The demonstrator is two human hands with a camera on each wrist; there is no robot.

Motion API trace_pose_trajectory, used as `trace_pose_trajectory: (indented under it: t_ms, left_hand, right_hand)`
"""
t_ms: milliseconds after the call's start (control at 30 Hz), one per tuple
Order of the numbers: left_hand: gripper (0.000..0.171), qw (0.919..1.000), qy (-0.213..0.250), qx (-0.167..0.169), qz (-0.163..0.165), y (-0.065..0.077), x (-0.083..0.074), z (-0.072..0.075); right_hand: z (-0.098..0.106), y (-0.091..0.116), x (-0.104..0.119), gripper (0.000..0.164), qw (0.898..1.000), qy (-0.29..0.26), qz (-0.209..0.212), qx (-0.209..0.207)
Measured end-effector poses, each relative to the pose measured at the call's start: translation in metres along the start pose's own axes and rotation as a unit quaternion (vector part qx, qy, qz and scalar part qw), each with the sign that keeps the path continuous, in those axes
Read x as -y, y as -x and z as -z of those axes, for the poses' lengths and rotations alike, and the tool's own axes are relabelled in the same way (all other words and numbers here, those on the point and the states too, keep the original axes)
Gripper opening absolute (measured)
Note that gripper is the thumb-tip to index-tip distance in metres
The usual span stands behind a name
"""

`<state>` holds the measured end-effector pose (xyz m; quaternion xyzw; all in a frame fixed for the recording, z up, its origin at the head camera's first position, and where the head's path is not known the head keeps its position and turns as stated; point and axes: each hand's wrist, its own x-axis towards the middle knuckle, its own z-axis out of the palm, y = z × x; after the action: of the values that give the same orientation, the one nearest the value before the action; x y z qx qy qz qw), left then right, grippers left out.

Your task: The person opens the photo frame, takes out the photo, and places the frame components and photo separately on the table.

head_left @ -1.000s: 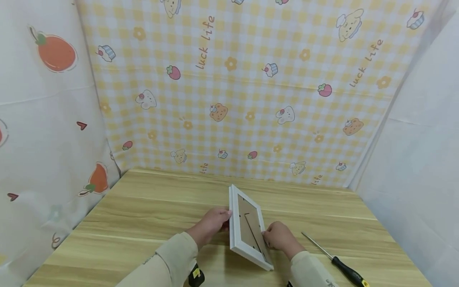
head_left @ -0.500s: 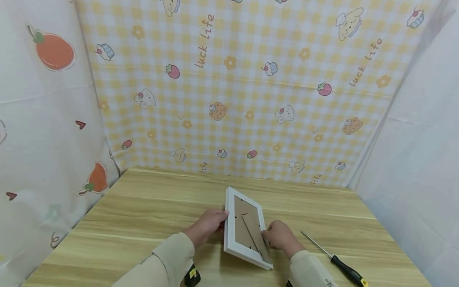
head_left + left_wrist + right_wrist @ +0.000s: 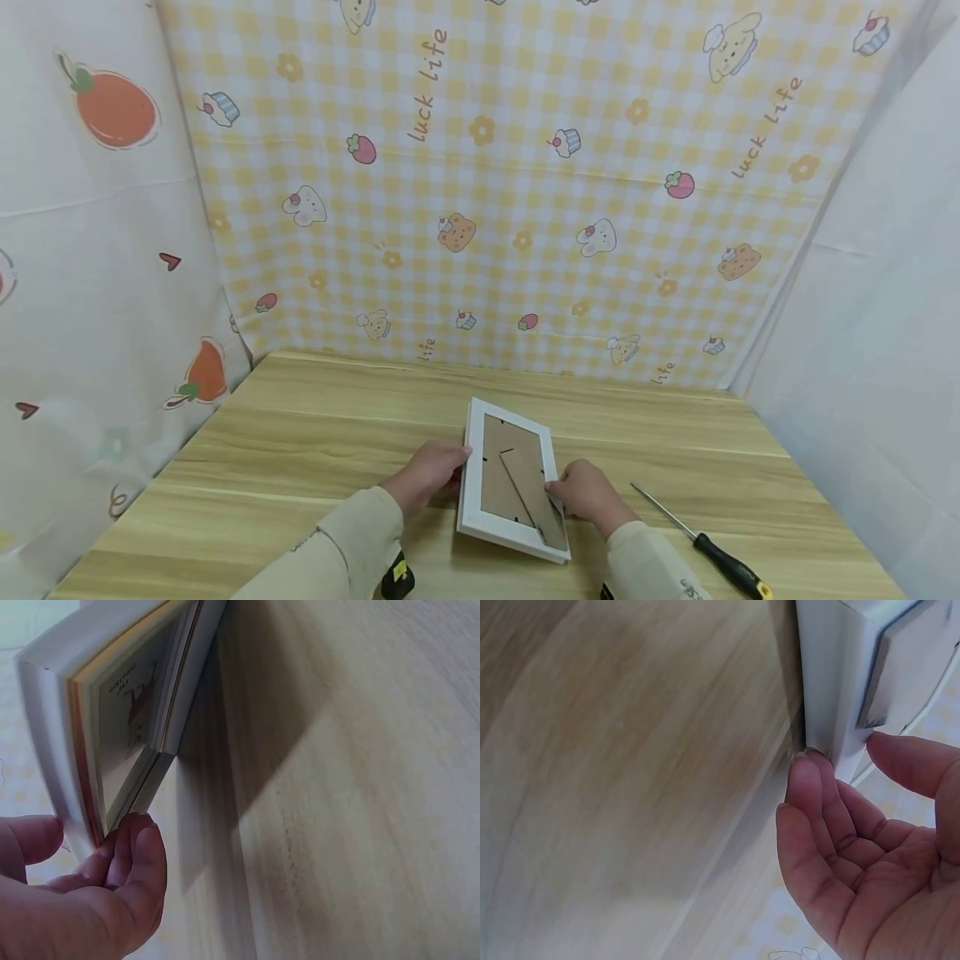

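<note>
A white picture frame (image 3: 474,492) leans in the middle of the table, its brown back panel (image 3: 517,467) and stand facing up toward the head camera. My left hand (image 3: 429,477) grips its left edge, thumb on the back side and fingers curled under the front, as the left wrist view shows. That view also catches a printed picture (image 3: 139,712) inside the frame. On the right edge, my right hand (image 3: 588,492) pinches the frame, thumb near the stand's end and fingertips against the outer side (image 3: 823,682). The lower right edge is close to the tabletop.
A screwdriver (image 3: 697,542) with a black and yellow handle lies on the wooden table (image 3: 337,433), right of the right hand. Patterned cloth (image 3: 517,192) hangs behind the table, with white cloth (image 3: 870,333) at the sides.
The frame's left side has swung left and lower, so its back faces up more. My left hand moved slightly left with it; my right hand stays nearly in place.
</note>
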<state>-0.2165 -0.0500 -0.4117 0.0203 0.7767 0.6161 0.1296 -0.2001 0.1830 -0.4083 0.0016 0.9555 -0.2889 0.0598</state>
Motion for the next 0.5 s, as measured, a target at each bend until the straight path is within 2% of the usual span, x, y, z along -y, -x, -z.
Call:
trace_pose_trajectory:
  t_ms: [233, 500]
  left_hand:
    - [0.028, 0.9995, -0.026, -0.016, -0.007, -0.0002, 0.0007, -0.0054]
    - [0.025, 0.9983, -0.053, -0.024, 0.001, -0.0024, 0.0054, -0.0102]
  right_hand:
    - [0.0026, 0.0001, -0.0027, 0.041, 1.0, 0.02, -0.007, -0.018]
    - [0.0017, -0.0028, -0.0073, 0.045, 0.998, 0.054, 0.01, -0.035]
